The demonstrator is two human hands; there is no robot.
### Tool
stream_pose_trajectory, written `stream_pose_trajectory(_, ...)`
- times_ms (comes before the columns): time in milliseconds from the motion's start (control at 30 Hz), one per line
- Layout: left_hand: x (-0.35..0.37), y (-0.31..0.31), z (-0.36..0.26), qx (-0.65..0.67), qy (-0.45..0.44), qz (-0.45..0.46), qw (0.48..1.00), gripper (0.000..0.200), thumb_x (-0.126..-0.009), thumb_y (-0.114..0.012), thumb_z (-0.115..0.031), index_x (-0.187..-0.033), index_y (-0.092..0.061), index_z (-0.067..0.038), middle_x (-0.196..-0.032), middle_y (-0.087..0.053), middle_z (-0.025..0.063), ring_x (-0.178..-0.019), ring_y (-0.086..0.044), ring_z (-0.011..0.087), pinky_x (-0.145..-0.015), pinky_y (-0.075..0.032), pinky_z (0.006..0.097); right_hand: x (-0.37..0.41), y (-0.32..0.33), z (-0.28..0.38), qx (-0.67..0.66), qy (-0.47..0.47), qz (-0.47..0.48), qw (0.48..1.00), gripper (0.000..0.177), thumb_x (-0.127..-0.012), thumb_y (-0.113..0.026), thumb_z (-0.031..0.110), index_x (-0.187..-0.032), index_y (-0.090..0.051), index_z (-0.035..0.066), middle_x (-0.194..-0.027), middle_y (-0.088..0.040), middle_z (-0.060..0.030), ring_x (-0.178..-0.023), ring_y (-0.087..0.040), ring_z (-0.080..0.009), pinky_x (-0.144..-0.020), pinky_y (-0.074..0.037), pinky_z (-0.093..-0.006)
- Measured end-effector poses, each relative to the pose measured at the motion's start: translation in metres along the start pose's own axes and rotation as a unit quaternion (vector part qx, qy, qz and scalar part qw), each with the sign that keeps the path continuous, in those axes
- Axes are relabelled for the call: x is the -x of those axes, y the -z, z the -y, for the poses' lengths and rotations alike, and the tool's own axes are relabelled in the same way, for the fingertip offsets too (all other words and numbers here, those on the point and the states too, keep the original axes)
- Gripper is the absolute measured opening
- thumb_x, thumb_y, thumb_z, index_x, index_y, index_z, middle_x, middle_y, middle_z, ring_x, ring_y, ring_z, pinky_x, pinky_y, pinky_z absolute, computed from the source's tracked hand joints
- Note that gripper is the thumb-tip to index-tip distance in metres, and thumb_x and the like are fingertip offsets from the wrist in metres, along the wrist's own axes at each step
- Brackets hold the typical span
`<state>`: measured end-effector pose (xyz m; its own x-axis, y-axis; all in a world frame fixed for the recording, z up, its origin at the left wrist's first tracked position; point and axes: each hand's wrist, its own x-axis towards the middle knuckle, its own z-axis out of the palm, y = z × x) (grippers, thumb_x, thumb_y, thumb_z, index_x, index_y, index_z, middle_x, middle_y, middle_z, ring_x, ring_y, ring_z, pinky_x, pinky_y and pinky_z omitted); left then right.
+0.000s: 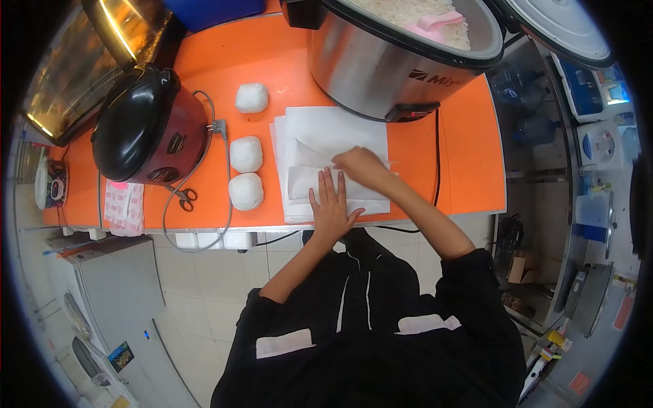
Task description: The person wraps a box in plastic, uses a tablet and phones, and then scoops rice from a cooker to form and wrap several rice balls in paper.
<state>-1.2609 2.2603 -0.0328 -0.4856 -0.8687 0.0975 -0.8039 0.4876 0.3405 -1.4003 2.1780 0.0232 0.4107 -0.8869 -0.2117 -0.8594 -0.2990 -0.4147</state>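
A stack of white paper sheets (pixel 333 126) lies on the orange table, its top sheet partly folded over along the near side. My left hand (pixel 331 211) presses flat on the folded part, fingers spread. Over the middle of the same sheet, my right hand (pixel 362 167) is closed, with its fingertips pinched at the paper. Left of the stack stand three white wrapped bundles: one at the back (pixel 252 98), one in the middle (pixel 246 154) and one at the front (pixel 245 191).
A large steel rice cooker (pixel 367 68) stands behind the paper, holding rice (pixel 381 10) and a pink scoop (pixel 435 26). At left are a red and black cooker (pixel 146 129), a grey cord with plug (pixel 218 129), scissors (pixel 183 196) and a patterned packet (pixel 124 207).
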Motion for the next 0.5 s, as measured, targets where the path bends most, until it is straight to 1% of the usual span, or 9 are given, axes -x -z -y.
stream_pose_trajectory(133,0.01,-0.012,0.005,-0.017,-0.004,0.054,0.998,0.081,-0.078,-0.05,-0.054,-0.133,-0.031,0.003,-0.136,-0.026,0.0264,-0.132,-0.017,0.0393,-0.099,-0.015,0.057,0.041,-0.024,0.032,-0.035,-0.042,-0.076,0.996,0.018,-0.074,-0.055,0.014,-0.09,-0.059,0.006,-0.082,-0.064,-0.0162,-0.085,-0.062,-0.0284,-0.07,-0.05,-0.0397)
stream_pose_trajectory(200,0.011,-0.016,0.01,-0.022,-0.011,0.092,0.995,0.077,-0.08,-0.05,-0.052,-0.131,-0.034,0.003,-0.132,-0.03,0.0269,-0.131,-0.019,0.0399,-0.1,-0.015,0.056,0.051,-0.05,0.035,-0.056,-0.007,-0.214,0.975,0.028,-0.076,-0.054,0.015,-0.101,-0.056,0.004,-0.097,-0.062,-0.0161,-0.095,-0.06,-0.0276,-0.078,-0.049,-0.0389)
stream_pose_trajectory(233,0.013,-0.018,0.012,-0.022,-0.013,0.112,0.993,0.069,-0.081,-0.049,-0.047,-0.127,-0.037,0.003,-0.128,-0.034,0.0267,-0.13,-0.021,0.0399,-0.1,-0.014,0.0558,0.056,-0.06,0.038,-0.059,-0.011,-0.213,0.975,0.028,-0.076,-0.054,0.015,-0.101,-0.056,0.004,-0.097,-0.062,-0.0161,-0.095,-0.06,-0.0276,-0.078,-0.049,-0.0389)
stream_pose_trajectory(300,0.009,-0.02,0.019,-0.023,-0.021,0.13,0.991,0.061,-0.083,-0.048,-0.042,-0.123,-0.041,0.003,-0.124,-0.037,0.0264,-0.129,-0.024,0.0399,-0.1,-0.013,0.0556,0.06,-0.071,0.042,-0.03,-0.013,-0.23,0.973,0.04,-0.08,-0.051,0.016,-0.117,-0.047,0.0,-0.116,-0.055,-0.0174,-0.111,-0.052,-0.0288,-0.092,-0.041,-0.0405)
stream_pose_trajectory(367,0.009,-0.017,0.03,0.103,-0.067,-0.045,0.991,0.046,-0.082,-0.049,-0.025,-0.117,-0.04,0.004,-0.121,-0.04,0.0261,-0.124,-0.03,0.0395,-0.1,-0.017,0.0532,0.064,-0.082,0.054,0.008,-0.051,-0.227,0.972,0.046,-0.082,-0.05,0.018,-0.123,-0.043,-0.001,-0.124,-0.048,-0.0176,-0.119,-0.044,-0.0286,-0.097,-0.036,-0.0423)
stream_pose_trajectory(400,0.007,-0.014,0.037,0.102,-0.072,-0.043,0.991,0.046,-0.082,-0.049,-0.025,-0.117,-0.04,0.004,-0.121,-0.04,0.0261,-0.124,-0.03,0.0395,-0.1,-0.017,0.0532,0.064,-0.085,0.059,0.049,-0.083,-0.224,0.97,0.051,-0.083,-0.05,0.019,-0.128,-0.038,-0.002,-0.132,-0.042,-0.0178,-0.126,-0.037,-0.0284,-0.102,-0.03,-0.044)
stream_pose_trajectory(433,0.005,-0.01,0.046,0.281,-0.047,-0.145,0.947,0.043,-0.08,-0.05,-0.016,-0.116,-0.037,0.003,-0.122,-0.04,0.0256,-0.123,-0.032,0.0394,-0.099,-0.02,0.0503,0.067,-0.086,0.067,0.048,-0.087,-0.228,0.969,0.051,-0.083,-0.05,0.019,-0.128,-0.038,-0.002,-0.132,-0.042,-0.0178,-0.126,-0.037,-0.0284,-0.102,-0.03,-0.044)
stream_pose_trajectory(467,0.003,-0.005,0.058,0.448,-0.019,-0.239,0.861,0.042,-0.077,-0.051,-0.007,-0.115,-0.035,0.001,-0.123,-0.04,0.0251,-0.122,-0.033,0.0394,-0.099,-0.023,0.0473,0.069,-0.087,0.074,0.022,-0.102,-0.221,0.97,0.054,-0.084,-0.05,0.021,-0.131,-0.035,-0.001,-0.136,-0.036,-0.0171,-0.129,-0.032,-0.0276,-0.102,-0.028,-0.0448)
stream_pose_trajectory(500,-0.003,0.008,0.07,0.304,-0.031,-0.268,0.914,0.051,-0.072,-0.052,0.005,-0.117,-0.028,-0.002,-0.127,-0.038,0.0256,-0.12,-0.035,0.0404,-0.098,-0.027,0.0425,0.07,-0.086,0.078,-0.005,-0.118,-0.215,0.97,0.057,-0.084,-0.051,0.022,-0.133,-0.031,-0.001,-0.14,-0.03,-0.0164,-0.131,-0.028,-0.0268,-0.103,-0.027,-0.0456)
